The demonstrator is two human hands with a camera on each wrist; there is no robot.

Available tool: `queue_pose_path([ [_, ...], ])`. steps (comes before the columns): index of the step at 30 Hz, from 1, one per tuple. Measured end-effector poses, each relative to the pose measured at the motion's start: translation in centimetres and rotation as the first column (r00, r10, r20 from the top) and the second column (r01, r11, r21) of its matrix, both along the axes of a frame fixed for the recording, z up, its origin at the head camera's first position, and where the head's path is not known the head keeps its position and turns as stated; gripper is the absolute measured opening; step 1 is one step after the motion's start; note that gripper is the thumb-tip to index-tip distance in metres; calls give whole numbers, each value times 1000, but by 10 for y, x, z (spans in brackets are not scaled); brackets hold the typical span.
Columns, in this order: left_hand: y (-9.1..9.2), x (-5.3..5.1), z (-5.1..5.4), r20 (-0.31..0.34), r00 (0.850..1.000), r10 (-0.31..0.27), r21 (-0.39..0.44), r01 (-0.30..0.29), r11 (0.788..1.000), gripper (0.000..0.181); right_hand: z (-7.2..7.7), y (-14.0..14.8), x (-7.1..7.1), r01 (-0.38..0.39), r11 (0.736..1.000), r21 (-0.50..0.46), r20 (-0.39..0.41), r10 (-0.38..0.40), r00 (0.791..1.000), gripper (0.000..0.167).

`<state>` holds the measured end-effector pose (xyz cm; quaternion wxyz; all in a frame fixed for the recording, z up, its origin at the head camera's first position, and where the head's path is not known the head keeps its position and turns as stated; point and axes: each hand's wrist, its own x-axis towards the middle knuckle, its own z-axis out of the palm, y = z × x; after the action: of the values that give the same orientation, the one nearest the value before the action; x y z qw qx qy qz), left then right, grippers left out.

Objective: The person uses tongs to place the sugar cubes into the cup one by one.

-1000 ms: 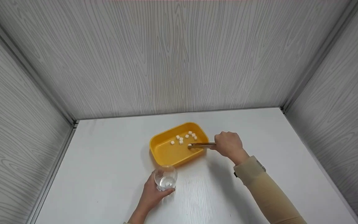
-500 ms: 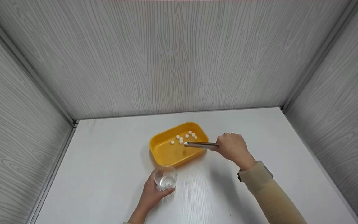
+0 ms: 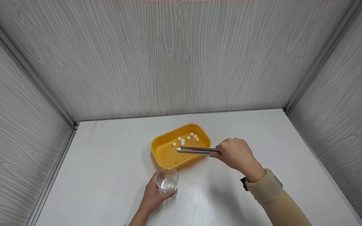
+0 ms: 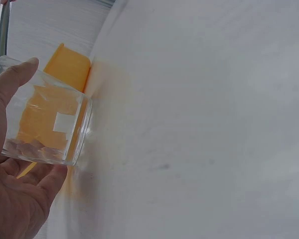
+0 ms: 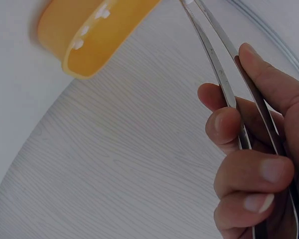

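My left hand grips a clear glass by its side, just in front of the yellow tray. One white cube shows inside the glass in the left wrist view. In my right hand is a pair of long metal tweezers, squeezed between thumb and fingers. Their tips pinch a small white cube above the yellow tray. Several more white cubes lie on the tray's floor, mostly toward its far right part.
The tray and glass stand on a white tabletop. A grey wood-grain panel rises behind it, with side panels at left and right.
My right hand has lifted the tweezers with a white cube at their tips and carried it left across the tray, now slightly toward the glass. The left hand and glass have stayed put.
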<state>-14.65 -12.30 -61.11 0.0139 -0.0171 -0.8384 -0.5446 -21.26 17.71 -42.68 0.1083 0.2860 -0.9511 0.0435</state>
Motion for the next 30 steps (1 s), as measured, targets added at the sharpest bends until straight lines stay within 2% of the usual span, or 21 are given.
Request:
queue_pose_path([
  [7,0,0,0,4,1000,-3,1,3,1000,91,3,-2,13,-124,989,-81,-3,124,992,31],
  [15,0,1,1,4,1000,-1,-1,1,1000,95,3,-8,24,-198,976,-94,2,199,980,32],
  [30,3,1,0,55,998,29,-26,-28,999,98,-8,-13,30,-226,972,-69,27,228,973,36],
])
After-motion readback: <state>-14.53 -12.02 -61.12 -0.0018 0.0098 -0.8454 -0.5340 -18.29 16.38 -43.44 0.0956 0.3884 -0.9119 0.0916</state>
